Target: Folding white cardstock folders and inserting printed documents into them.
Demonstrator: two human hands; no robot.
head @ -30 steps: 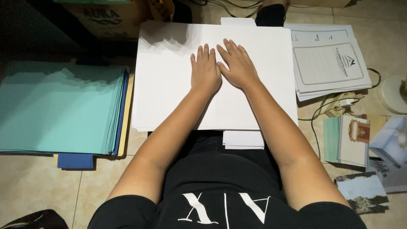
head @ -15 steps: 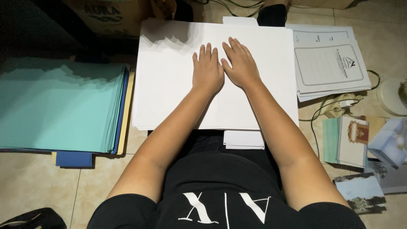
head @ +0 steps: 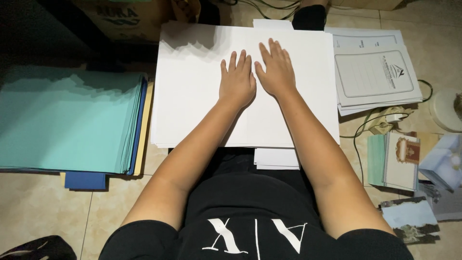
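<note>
Left hand: the left hand [head: 237,82] is laid flat, palm down and fingers spread slightly, on the white paper stack [head: 192,91]; nothing is gripped.
Right hand: the right hand [head: 275,72] is laid flat beside it, palm down with fingers extended, also pressed on the top sheet and holding nothing; the thumbs of the two hands are just beside each other.
White paper stack: it is placed on the floor in front of the seated person, roughly centred in the view, with its near edge over the lap.
Smaller white sheets: a smaller bundle of white sheets [head: 276,158] is seen sticking out from under the near edge of the stack.
Coloured paper: a pile of teal paper [head: 67,125] is laid to the left, with blue and yellow sheets [head: 144,130] showing at its right edge.
Printed covers: a stack of grey printed covers [head: 373,77] is set just to the right of the white stack.
Other items: a cable [head: 361,130], a booklet [head: 399,161] and a cardboard box [head: 120,19] are found on the tiled floor [head: 43,212] nearby.
</note>
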